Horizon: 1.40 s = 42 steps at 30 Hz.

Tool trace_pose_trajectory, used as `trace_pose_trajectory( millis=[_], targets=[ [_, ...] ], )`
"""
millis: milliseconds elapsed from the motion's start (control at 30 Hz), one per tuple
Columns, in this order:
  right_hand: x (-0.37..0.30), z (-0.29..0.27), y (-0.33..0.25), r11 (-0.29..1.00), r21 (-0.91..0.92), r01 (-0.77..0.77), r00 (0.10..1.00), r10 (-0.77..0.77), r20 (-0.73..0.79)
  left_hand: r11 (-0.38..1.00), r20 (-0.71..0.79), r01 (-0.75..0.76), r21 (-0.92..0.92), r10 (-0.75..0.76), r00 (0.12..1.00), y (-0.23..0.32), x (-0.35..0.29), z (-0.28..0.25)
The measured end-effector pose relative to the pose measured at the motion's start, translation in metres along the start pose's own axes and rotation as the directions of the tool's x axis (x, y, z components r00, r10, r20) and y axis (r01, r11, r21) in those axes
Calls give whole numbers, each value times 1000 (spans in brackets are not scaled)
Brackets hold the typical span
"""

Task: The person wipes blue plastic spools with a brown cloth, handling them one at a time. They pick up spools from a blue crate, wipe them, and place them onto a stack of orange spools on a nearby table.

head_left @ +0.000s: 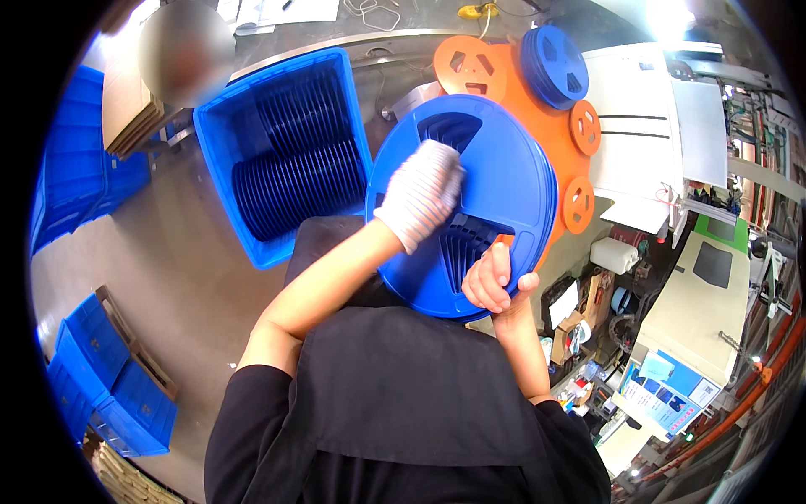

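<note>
A stack of blue plastic reels point(509, 168) with cut-out windows stands in front of me; more reels show through the windows. My left hand point(426, 191), in a white knit glove, is closed over the middle of the top reel. It is slightly blurred, and whatever its curled fingers hold, if anything, is hidden. At the lower right rim, my bare right hand point(494, 281) grips the stack, fingers curled near a window and thumb at the edge.
A blue crate point(359, 143) holding rows of dark blue reels stands to the left. Behind the stack is an orange surface point(537, 130) with orange reels point(470, 69) and another blue reel stack point(554, 67). Blue bins point(126, 403) are at left, machines point(701, 294) at right. Another person point(186, 52) is far left.
</note>
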State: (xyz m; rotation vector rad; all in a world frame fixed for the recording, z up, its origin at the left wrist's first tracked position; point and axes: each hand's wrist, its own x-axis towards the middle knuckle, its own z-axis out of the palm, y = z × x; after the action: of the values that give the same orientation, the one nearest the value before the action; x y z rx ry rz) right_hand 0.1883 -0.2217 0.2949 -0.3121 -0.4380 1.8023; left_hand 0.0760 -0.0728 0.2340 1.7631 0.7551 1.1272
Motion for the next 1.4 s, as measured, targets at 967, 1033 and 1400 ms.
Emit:
trace_pose_trajectory(
  millis=[967, 1033, 1400],
  targets=[
    [7, -18, -39, 965, 87, 246, 957, -228, -177, 877, 837, -325, 353, -142, 528, -32, -76, -82],
    [9, -15, -42, 971, 65, 230, 956, -213, -203, 878, 811, -317, 359, -125, 572, -34, -76, -77],
    [20, -19, -49, 975, -218, 45, 740, -179, -648, 503, 445, 676, -538, -512, 735, -30, -103, -124]
  ],
)
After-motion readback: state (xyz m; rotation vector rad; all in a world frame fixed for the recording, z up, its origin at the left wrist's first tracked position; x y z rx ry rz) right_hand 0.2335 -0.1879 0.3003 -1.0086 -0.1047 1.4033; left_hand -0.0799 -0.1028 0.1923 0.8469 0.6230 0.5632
